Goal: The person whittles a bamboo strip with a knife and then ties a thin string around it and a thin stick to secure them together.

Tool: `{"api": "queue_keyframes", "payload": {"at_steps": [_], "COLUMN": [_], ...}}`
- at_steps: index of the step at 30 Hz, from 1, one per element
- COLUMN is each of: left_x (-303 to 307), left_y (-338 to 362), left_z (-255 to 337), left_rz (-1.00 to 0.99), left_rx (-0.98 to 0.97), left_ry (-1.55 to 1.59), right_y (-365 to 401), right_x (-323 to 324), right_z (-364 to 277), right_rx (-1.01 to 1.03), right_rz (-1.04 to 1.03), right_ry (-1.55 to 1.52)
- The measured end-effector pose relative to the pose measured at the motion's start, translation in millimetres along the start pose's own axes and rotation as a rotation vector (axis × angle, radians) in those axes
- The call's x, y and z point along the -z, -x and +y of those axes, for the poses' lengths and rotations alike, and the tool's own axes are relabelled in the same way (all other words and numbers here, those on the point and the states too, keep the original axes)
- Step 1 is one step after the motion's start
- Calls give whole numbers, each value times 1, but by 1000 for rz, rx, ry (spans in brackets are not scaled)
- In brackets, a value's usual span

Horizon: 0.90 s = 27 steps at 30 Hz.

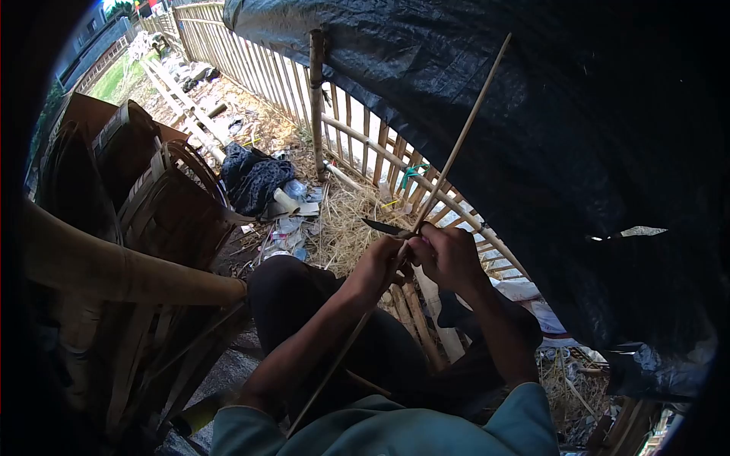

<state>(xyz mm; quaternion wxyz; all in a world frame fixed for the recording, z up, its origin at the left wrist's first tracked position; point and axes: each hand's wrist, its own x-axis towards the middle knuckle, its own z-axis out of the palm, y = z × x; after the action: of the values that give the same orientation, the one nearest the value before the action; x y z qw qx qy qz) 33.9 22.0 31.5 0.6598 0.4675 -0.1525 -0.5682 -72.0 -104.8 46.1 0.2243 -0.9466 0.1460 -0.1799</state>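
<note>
We see the left hand (376, 266) curled tight around a long thin pale bamboo strip (464, 125), which slants from above the fence down past our knee. The right hand (449, 254) is fisted just beside it, fingers closed on a short dark knife (382, 226) whose blade meets the strip where the two hands touch. A slatted bamboo fence (365, 144) stands close beyond, a black tarpaulin (578, 114) hangs at right, and brown woven baskets (167, 205) crowd the left, leaving a narrow gap over the straw.
</note>
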Motion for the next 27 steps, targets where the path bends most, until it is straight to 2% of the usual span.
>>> {"api": "queue_keyframes", "payload": {"at_steps": [1, 2, 11, 14, 17, 20, 23, 24, 25, 27], "left_x": [0, -3, 3, 2, 3, 3, 15, 12, 9, -2], "left_y": [0, 1, -1, -1, 1, -8, -13, -13, -11, -1], "left_z": [3, 7, -1, 1, -2, -15, -30, -27, -25, -16], "left_rz": [-31, 44, 14, 40, 76, 190, 215, 259, 272, 293], "left_rx": [48, 120, 172, 143, 58, -250, -598, -657, -511, -218], "left_ry": [137, 152, 54, -104, -275, -577, -985, -981, -897, -731], "right_y": [1, 0, 4, 5, 6, 5, 5, 3, 0, -16], "right_x": [0, 0, -9, -12, -18, -20, -20, -23, -23, -9], "right_z": [1, 0, -10, -10, -4, -4, -4, -1, 2, 15], "right_rx": [-9, -12, 14, -3, 3, 3, -15, -1, 15, -134], "right_rz": [-13, -25, 38, 42, 53, 58, 44, 61, 78, 227], "right_ry": [-17, 5, 63, 103, 133, 166, 221, 248, 275, 336]}}
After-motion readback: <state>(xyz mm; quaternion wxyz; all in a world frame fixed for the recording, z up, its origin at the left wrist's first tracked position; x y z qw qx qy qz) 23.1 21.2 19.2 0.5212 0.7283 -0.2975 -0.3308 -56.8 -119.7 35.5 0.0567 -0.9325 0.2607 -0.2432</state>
